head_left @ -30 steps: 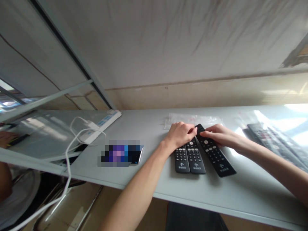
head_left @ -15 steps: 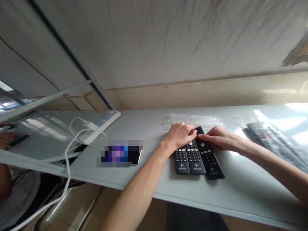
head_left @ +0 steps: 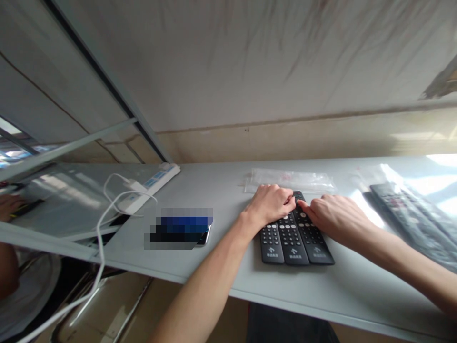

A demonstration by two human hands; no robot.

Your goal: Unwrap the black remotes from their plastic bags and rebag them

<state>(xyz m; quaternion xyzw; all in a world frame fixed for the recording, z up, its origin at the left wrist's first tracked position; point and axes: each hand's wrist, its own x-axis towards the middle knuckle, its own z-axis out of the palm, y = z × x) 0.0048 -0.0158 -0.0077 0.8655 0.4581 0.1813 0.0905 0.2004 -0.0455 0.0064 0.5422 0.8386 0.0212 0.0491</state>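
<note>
Three black remote controls lie side by side on the grey table: the left remote point(head_left: 272, 248), the middle remote point(head_left: 294, 245) and the right remote point(head_left: 319, 248). My left hand point(head_left: 272, 204) is closed over the upper ends of the left and middle remotes, hiding them. Curled at the right remote's upper right edge, my right hand point(head_left: 333, 215) has a finger pressed near that remote's top buttons. The fingers of my two hands are close together. A clear plastic bag point(head_left: 293, 179) lies flat just behind them.
More remotes in clear plastic point(head_left: 403, 209) lie to the right. A phone with a blurred screen point(head_left: 204, 236) rests to the left, near a white power strip point(head_left: 152, 188) with a white cable point(head_left: 101, 243). At far left another person's hand point(head_left: 10, 206) shows.
The right remote has swung from a slant to lie snug against the middle one. My right hand has turned palm-down over its edge. My left hand has shifted slightly right.
</note>
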